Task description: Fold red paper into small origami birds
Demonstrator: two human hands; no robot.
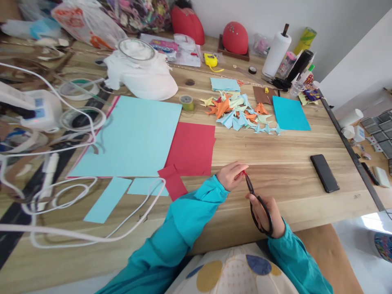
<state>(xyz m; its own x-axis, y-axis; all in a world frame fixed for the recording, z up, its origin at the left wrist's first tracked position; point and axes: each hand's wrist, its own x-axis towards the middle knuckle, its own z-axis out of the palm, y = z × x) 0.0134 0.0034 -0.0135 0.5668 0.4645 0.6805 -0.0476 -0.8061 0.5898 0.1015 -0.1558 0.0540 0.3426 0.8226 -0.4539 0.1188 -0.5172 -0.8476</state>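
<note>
My left hand [232,175] is closed in a pinch on a small red piece of paper [244,173], mostly hidden by the fingers. In my right hand [266,212] is a pair of black-handled scissors [250,185], fingers through the loops. The blade tips meet the red paper just right of my left fingertips. Beyond both hands lies a pile of folded paper cranes [235,110] in orange, pale blue and pale green. Left of my left hand are red paper sheets [196,147] and smaller red strips [173,181].
Large light blue sheets [131,134] cover the table's left part, with blue strips [107,200] below. White cables [92,239] loop at left. A phone [324,173] lies at right. Bright blue paper [290,113], a thread spool [186,103] and a yellow tape measure [210,60] lie farther back.
</note>
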